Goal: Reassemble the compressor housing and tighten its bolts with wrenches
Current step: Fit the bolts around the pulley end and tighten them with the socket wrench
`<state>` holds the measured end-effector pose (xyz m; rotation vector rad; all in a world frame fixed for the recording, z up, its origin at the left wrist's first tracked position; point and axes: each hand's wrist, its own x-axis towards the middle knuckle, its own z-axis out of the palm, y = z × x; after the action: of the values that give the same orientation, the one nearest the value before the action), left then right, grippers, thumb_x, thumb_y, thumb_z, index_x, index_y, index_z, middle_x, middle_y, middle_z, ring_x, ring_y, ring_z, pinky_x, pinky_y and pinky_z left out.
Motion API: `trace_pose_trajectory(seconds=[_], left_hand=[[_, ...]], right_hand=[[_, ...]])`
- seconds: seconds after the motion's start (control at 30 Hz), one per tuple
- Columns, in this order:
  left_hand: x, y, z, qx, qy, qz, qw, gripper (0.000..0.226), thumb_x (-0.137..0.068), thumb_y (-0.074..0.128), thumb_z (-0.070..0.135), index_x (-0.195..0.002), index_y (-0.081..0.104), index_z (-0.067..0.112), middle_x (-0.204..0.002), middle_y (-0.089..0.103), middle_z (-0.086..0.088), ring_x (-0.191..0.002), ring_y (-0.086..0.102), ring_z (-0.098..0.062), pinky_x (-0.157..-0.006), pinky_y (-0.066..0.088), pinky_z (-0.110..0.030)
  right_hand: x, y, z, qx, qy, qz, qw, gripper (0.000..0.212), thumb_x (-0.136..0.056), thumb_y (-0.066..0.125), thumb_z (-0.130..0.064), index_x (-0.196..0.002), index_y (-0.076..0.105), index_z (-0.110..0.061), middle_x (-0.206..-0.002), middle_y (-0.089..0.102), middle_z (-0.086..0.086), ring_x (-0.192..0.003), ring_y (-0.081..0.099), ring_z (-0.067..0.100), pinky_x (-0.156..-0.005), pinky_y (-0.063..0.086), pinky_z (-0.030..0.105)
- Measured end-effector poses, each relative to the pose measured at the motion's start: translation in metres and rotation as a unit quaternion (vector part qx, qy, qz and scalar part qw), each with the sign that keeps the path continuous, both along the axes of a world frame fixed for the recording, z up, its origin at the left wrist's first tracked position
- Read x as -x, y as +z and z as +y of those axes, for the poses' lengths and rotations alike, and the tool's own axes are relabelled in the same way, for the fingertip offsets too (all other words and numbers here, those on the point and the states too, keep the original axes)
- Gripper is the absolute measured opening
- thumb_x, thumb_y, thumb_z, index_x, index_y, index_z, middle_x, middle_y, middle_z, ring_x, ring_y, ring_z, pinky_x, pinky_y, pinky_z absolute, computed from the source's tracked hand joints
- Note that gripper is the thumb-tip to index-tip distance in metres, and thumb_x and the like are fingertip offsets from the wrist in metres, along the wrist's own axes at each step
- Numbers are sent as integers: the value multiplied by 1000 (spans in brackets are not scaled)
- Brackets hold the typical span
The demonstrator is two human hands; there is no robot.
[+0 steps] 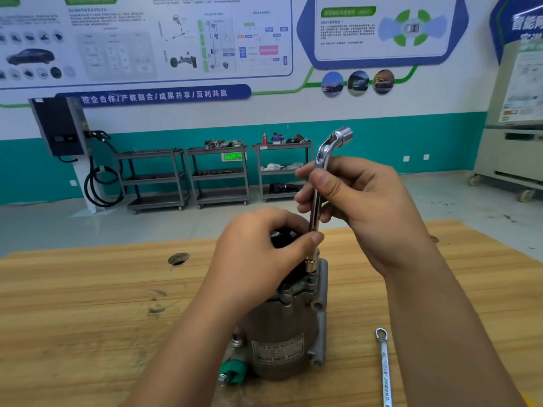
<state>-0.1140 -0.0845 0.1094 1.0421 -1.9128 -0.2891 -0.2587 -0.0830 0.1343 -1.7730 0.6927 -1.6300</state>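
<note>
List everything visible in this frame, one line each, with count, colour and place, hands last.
compressor: one, grey metal, upright on the table, centre
L-shaped socket wrench: one, chrome, upright, lower end at the compressor's top flange
ring spanner: one, chrome, flat on the table, right of the compressor
green fitting: one, green, low on the compressor's left side
table: one, light wood, foreground
carts: three, grey, along the far wall
wall charger: one, black, far wall, left
left hand: one, pinches the wrench's lower shaft
right hand: one, grips the wrench's upper shaft
</note>
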Motion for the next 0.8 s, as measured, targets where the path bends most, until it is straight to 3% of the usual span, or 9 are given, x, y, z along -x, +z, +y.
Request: trace_pose_trajectory(seconds=[0.13,0.4,0.57,0.8], left_hand=[[0,-1,0,-9,-3,10,1000,7,-73,68,48,-72,67,41,-78,67,20,-79,59,4,-69,47,-25],[1,-1,0,-14,-2,5,1000,7,-75,65,50,-71,65,44,-79,67,22,-80,58,4,-69,47,-26],[1,-1,1,-23,10,8,1000,10,-76,64,50,-70,64,41,-79,66,19,-81,58,1,-72,47,-29],[2,-2,0,-21,11,5,1000,16,-79,63,47,-82,69,33,-82,68,16,-86,59,-3,-78,48,-34]], right_hand=[[-1,1,1,6,-4,2,1000,23,-75,57,-31,-90,68,-18,-68,69,-3,-66,66,12,-52,46,16],[-2,0,0,0,-4,-5,1000,22,-78,54,-29,-92,67,-17,-68,68,-1,-65,64,13,-50,44,16],[-3,-1,-2,-11,-2,7,1000,20,-94,46,-14,-94,65,-15,-68,68,-2,-63,63,10,-51,43,16],[3,-1,-3,-23,19,38,999,28,-98,39,-4,-99,64,-16,-73,70,0,-70,65,11,-54,44,16]])
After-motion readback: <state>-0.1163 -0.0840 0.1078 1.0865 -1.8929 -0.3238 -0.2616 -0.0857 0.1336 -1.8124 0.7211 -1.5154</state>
